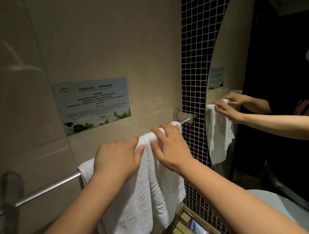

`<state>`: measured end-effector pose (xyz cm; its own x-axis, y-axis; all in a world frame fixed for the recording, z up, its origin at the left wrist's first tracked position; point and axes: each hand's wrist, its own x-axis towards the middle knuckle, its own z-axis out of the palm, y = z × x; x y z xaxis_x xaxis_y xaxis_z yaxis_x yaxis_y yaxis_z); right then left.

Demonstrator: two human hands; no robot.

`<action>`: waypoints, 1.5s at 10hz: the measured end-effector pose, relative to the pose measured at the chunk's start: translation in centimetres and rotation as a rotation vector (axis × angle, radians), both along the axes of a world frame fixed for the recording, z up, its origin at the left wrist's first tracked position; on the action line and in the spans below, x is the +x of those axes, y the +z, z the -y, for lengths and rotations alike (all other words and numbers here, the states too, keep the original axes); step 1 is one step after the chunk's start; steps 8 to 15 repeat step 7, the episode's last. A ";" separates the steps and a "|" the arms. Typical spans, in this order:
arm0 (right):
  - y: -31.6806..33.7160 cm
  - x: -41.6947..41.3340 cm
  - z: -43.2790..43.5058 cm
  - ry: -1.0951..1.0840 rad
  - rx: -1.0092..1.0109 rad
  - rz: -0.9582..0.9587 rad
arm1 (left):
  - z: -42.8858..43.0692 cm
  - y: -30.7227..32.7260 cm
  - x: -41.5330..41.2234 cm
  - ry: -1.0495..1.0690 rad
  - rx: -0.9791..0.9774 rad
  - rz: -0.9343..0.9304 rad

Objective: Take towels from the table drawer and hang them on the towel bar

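A white towel [145, 189] hangs draped over the metal towel bar [46, 190], which runs along the beige tiled wall from lower left to a bracket at the upper right. My left hand [116, 159] lies over the towel's top on the bar, fingers bent over the fold. Right beside it, my right hand [170, 144] rests on the towel's top, fingers spread and curved over the bar. The two hands almost touch at the thumbs. The drawer is out of view.
A printed notice [93, 104] is stuck to the wall above the bar. A dark mosaic tile strip [194, 78] and a mirror [257, 92] stand at right, reflecting the hands and towel. A wooden tray [189, 227] of small items and a white basin rim [267, 200] lie below right.
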<state>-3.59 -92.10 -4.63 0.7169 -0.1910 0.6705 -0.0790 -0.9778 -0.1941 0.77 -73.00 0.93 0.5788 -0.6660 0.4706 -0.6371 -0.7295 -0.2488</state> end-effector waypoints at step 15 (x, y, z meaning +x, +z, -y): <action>7.1 -5.1 -1.1 -0.198 -0.033 -0.416 | 2.5 1.1 -0.8 -0.135 -0.085 -0.118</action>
